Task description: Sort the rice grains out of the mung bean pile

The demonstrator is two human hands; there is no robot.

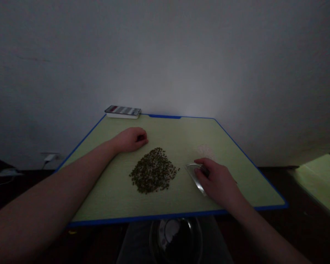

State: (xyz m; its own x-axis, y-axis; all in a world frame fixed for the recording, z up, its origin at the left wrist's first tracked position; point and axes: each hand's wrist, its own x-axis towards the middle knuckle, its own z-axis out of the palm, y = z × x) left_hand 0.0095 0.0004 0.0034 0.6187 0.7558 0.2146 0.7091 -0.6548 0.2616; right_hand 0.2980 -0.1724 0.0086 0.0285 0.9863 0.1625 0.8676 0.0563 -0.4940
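Observation:
A heap of small dark green beans [153, 171] lies in the middle of a pale green table [112, 190] with a blue edge. My left hand [130, 139] rests on the table behind and left of the heap, fingers curled into a loose fist with nothing visible in it. My right hand [217, 181] lies to the right of the heap, fingers closed on a small clear flat piece [194, 175], maybe a plastic scraper, that touches the table. A faint pale patch of small white grains [205, 150] lies just beyond the right hand.
A phone [123, 110] lies on a white box at the table's far left corner, against the white wall. A glass bowl [176, 240] sits on my lap below the near edge. Another green tabletop [319, 179] stands at the right. A plug and cable [48, 157] sit at the left.

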